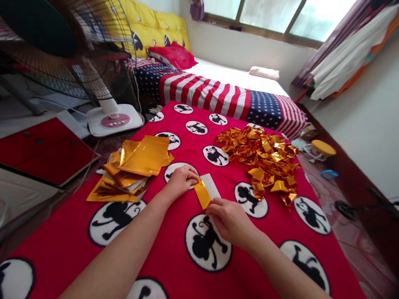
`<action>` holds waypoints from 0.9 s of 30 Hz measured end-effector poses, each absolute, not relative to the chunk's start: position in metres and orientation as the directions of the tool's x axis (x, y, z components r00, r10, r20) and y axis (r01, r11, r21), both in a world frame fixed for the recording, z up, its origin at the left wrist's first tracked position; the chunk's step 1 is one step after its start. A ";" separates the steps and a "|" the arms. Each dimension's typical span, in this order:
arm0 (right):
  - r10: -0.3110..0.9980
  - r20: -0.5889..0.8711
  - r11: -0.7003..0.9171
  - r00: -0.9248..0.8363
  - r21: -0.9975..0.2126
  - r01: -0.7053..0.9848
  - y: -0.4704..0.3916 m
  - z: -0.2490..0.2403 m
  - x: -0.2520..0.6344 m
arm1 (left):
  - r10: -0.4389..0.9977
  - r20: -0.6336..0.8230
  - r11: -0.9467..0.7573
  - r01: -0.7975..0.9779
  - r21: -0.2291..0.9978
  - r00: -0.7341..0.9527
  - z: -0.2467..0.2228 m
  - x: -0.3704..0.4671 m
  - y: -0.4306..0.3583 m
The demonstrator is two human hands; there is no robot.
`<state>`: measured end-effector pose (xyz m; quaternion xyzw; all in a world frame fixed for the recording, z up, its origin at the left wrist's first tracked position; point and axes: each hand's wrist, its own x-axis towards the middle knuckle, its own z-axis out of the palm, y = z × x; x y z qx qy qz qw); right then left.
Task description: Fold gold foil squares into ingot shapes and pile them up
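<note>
A sheet of gold foil paper [203,193], partly folded over so a strip of its pale underside shows, lies on the red monkey-print cloth [174,265]. At its far left corner my left hand [183,179] grips the edge with curled fingers. My right hand [229,218] pinches the near right corner, fingertips pressed together on the paper. To the left is a loose stack of flat gold foil sheets [145,155], some showing grey undersides. A heap of folded, shiny gold foil pieces [264,151] spreads over the cloth at the right.
An electric fan [114,118] stands beyond the cloth at the left, near a red panel [46,143]. Behind is a bed with a stars-and-stripes cover [215,93] and a red pillow [174,56]. On the right floor stands a yellow-topped stool [323,147].
</note>
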<state>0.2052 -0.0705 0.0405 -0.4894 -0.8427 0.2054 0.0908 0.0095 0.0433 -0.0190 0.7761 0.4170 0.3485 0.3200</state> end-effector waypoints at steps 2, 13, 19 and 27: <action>0.896 0.017 0.405 -0.445 -0.445 0.799 -0.068 0.037 0.201 | 0.867 0.277 -0.453 0.423 0.785 0.414 -0.019 0.009 0.043; 0.965 0.260 0.159 -0.012 -0.555 0.816 -0.049 0.017 0.204 | 0.862 0.318 -0.479 0.432 0.764 0.395 -0.012 0.012 0.035; 0.984 0.057 -0.084 0.167 -0.684 0.725 -0.028 0.005 0.198 | 0.797 0.440 -0.599 0.447 0.665 0.414 -0.014 0.014 0.029; 0.928 -0.022 -0.175 0.371 -0.906 0.385 -0.036 -0.010 0.191 | 0.685 0.497 -0.723 0.411 0.555 0.533 -0.004 0.014 0.012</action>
